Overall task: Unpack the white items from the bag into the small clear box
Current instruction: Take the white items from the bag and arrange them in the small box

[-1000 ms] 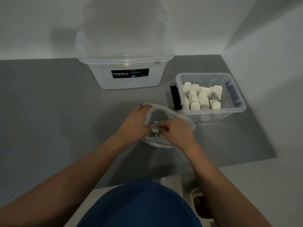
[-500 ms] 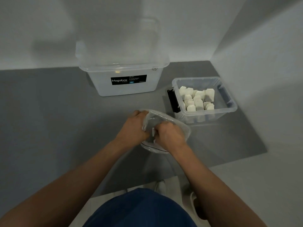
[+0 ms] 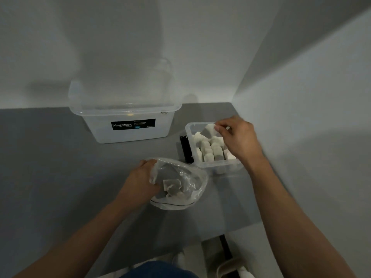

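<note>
Pinching one white item (image 3: 208, 131) between thumb and fingertips, my right hand (image 3: 240, 137) hovers over the far end of the small clear box (image 3: 217, 165). The piece sits just above the packed white pieces (image 3: 212, 149) that fill the box; whether it touches them I cannot tell. My left hand (image 3: 140, 183) grips the rim of the plastic bag (image 3: 190, 177), fingers curled round its edge, holding the mouth open on the grey surface (image 3: 60, 157). The bag lies just beside the box's near left corner. A few loose white pieces (image 3: 173, 187) lie inside the bag, perhaps three or four, blurred by crumpled film. A black strip (image 3: 185, 147) stands against the box's left wall. A large clear tub (image 3: 128, 125) labelled Megabox sits behind, by the wall.
</note>
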`<state>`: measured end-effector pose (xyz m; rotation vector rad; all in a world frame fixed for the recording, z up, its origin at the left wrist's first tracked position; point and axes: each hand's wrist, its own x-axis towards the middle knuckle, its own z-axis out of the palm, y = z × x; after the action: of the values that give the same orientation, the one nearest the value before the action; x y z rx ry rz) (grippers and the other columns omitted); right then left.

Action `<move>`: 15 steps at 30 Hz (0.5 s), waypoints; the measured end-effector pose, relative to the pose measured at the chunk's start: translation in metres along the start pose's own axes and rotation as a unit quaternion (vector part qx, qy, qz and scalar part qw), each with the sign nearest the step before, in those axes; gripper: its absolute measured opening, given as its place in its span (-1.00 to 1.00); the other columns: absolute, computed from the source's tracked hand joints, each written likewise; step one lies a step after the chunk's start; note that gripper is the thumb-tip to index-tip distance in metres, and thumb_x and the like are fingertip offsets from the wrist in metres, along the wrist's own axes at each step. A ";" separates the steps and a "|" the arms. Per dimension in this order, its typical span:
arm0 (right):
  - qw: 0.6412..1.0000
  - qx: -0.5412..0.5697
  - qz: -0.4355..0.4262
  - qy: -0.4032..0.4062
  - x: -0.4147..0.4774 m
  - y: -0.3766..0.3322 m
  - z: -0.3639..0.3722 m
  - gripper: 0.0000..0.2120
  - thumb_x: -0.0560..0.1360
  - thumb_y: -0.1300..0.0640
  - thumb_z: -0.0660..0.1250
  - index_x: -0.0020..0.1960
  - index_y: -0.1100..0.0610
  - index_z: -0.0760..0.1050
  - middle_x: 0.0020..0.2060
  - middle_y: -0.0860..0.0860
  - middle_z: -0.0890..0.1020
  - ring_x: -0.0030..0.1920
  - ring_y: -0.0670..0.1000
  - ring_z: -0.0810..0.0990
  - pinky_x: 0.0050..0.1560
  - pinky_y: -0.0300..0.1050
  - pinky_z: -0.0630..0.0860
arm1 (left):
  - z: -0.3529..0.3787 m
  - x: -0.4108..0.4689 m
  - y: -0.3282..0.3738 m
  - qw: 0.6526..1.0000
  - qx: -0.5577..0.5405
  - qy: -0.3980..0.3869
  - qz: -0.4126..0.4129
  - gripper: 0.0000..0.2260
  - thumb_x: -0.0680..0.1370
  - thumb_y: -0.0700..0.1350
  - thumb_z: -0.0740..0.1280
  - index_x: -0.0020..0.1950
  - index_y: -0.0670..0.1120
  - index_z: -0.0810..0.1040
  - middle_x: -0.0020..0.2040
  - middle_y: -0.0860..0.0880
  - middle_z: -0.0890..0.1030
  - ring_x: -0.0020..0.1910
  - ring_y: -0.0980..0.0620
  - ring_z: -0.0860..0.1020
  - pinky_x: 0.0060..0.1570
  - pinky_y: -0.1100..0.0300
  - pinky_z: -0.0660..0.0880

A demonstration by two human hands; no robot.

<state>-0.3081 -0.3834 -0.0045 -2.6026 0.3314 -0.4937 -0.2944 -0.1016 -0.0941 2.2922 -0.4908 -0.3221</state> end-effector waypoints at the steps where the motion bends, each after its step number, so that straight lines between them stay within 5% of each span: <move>1: 1.000 -0.016 0.003 -0.021 0.012 0.008 0.004 -0.87 0.59 0.06 0.38 0.05 0.02 0.70 -0.06 -0.05 0.63 -0.13 -0.05 0.59 -0.02 -0.21 0.48 | 0.000 0.000 0.001 1.000 -0.002 0.003 -0.002 -0.51 0.33 -0.25 0.43 0.25 -0.02 0.51 0.00 0.08 0.44 -0.21 0.21 0.45 -0.25 0.54 0.33; 6: 0.983 -0.059 0.018 -0.174 0.051 0.029 0.028 -0.84 0.62 0.07 0.34 0.09 0.04 0.68 -0.05 -0.04 0.60 -0.07 -0.02 0.58 -0.02 -0.16 0.45 | -0.003 0.004 -0.001 1.000 0.001 0.015 -0.015 -0.48 0.33 -0.22 0.45 0.28 -0.06 0.52 0.05 0.04 0.47 -0.11 0.02 0.53 -0.22 0.52 0.30; 9: 0.964 -0.056 0.023 -0.257 0.064 0.036 0.049 -0.85 0.59 0.08 0.37 0.09 0.00 0.69 -0.03 -0.06 0.70 -0.06 -0.01 0.65 0.00 -0.12 0.55 | -0.004 0.006 -0.001 0.999 0.017 0.018 -0.030 -0.46 0.32 -0.19 0.46 0.30 -0.08 0.51 0.11 -0.04 0.52 -0.02 -0.10 0.60 -0.09 0.27 0.42; 15: 0.971 -0.107 0.024 -0.210 0.072 0.046 0.086 -0.88 0.57 0.07 0.38 0.00 -0.02 0.70 -0.08 -0.01 0.73 -0.24 0.03 0.61 -0.01 0.00 0.64 | -0.001 0.009 0.000 0.997 0.033 0.032 -0.056 -0.28 0.17 0.01 0.38 0.35 -0.06 0.49 0.08 0.00 0.51 -0.04 -0.08 0.59 -0.14 0.27 0.30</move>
<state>-0.2155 -0.4106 -0.0777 -2.8102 0.3157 0.1241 -0.2859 -0.1047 -0.0940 2.3925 -0.3448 -0.2896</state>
